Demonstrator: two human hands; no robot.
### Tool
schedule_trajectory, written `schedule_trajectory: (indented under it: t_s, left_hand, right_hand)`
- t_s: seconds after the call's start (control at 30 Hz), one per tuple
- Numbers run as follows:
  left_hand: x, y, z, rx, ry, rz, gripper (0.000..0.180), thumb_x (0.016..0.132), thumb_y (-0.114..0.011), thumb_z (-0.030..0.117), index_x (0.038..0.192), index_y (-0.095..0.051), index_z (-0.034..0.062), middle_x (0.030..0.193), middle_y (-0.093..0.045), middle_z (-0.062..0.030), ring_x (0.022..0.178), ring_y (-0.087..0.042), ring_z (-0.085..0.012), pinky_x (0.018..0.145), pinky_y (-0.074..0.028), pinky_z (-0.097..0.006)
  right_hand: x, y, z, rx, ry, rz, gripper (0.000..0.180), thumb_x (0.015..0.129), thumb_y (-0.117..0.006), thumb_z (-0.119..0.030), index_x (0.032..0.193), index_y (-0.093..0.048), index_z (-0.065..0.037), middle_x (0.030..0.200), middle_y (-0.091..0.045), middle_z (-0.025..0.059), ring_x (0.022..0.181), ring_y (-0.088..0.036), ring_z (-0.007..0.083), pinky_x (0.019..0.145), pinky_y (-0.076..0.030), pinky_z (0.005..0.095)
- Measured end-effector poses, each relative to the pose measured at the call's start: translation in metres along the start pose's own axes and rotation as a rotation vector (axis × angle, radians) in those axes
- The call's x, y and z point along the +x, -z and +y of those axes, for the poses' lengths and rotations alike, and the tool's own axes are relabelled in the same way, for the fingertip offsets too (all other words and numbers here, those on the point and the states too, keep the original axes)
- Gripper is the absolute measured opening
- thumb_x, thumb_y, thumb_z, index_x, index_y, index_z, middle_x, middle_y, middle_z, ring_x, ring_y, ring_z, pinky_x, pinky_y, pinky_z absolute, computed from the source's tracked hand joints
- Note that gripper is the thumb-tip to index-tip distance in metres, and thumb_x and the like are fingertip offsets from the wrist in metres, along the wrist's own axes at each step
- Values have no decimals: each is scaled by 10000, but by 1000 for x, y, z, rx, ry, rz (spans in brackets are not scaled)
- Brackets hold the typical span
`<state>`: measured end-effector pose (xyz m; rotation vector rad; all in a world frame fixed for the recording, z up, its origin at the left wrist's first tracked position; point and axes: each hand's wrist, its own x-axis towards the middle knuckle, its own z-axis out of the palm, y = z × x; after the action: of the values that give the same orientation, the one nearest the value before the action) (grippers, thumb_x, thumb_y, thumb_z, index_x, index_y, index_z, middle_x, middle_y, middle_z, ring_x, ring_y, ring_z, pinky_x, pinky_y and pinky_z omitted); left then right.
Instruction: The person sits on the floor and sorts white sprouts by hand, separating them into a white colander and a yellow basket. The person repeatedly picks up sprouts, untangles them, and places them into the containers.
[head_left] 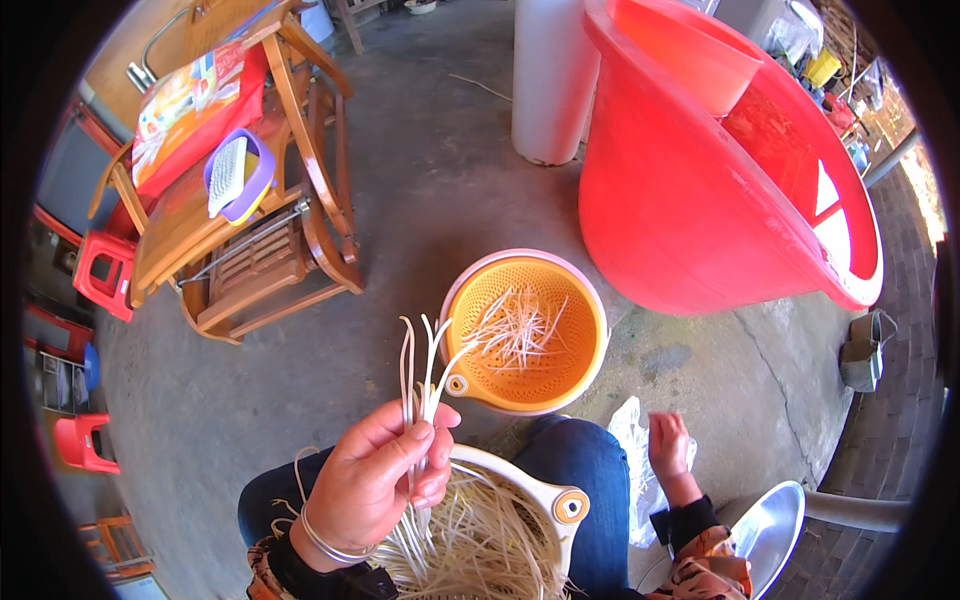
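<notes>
Left hand: the left hand (372,480) is closed around a small bunch of pale sprout stalks (420,370), which are held upright between thumb and fingers above the lap; a thin bangle is worn at the wrist.
Right hand: the right hand (669,442) is lowered beside the right knee with the fingers loosely curled; nothing is seen to be gripped, and a white plastic bag (630,425) lies just beside it.
Lap basket: a white colander (560,500) filled with a heap of pale stalks is rested on the lap, directly below the left hand.
Orange colander: an orange strainer basket (525,335) set in a pale bowl is placed on the concrete floor (420,200) in front of the knees; a few trimmed stalks lie inside it.
Red tub: a large red plastic tub (700,200) is tilted behind the orange colander.
Metal bowl: a steel bowl (775,530) is seen at lower right.
Wooden chair: a folding wooden chair (250,230) stands at upper left, well apart.
</notes>
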<state>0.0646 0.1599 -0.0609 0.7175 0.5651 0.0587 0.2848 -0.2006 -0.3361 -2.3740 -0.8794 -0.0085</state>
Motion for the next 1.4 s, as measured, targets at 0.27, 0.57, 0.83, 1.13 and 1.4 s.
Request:
schedule_trajectory:
  t_s: [0.27, 0.57, 0.83, 1.13, 1.4]
  left_hand:
    - [-2, -3, -4, 6, 11, 0, 238, 1035, -456, 140, 1189, -537, -23, 849, -541, -43, 672, -495, -118, 597, -405, -255]
    - [18, 8, -7, 73, -192, 11, 284, 1021, -462, 98, 1270, -532, -20, 906, -578, -66, 775, -556, -151, 703, -475, -292]
    - [41, -3, -6, 239, -727, 51, 289, 1023, -462, 117, 1290, -493, 10, 972, -558, -58, 902, -546, -156, 875, -485, -378]
    - [117, 1, -24, 249, -798, 37, 298, 1005, -518, 103, 1284, -528, -2, 1025, -620, -69, 987, -601, -174, 915, -493, -329]
    - [146, 9, -53, 940, -701, 552, 432, 923, -659, 80, 1307, -508, -48, 1301, -570, -158, 1173, -558, -190, 1007, -447, -306]
  right_hand:
    - [-31, -10, 38, -284, -323, -452, 624, 780, -714, -139, 1332, -446, -24, 1137, -559, 276, 1015, -597, 463, 816, -520, 507]
    - [163, 26, -176, 760, -244, -485, 215, 938, -643, -121, 1115, -658, -1, 932, -665, 97, 787, -641, 148, 708, -534, 291]
    - [190, 52, -260, 750, 357, -186, 181, 991, -576, -99, 1138, -624, -7, 1025, -637, 18, 835, -614, 82, 703, -508, 228]
    - [171, 52, -216, 716, -49, 80, 79, 902, -633, 3, 979, -649, 14, 871, -617, 57, 694, -590, 90, 615, -490, 237]
    - [153, 61, -212, 448, 112, 88, 95, 866, -644, 7, 959, -659, -8, 912, -635, 124, 678, -623, 199, 604, -510, 296]
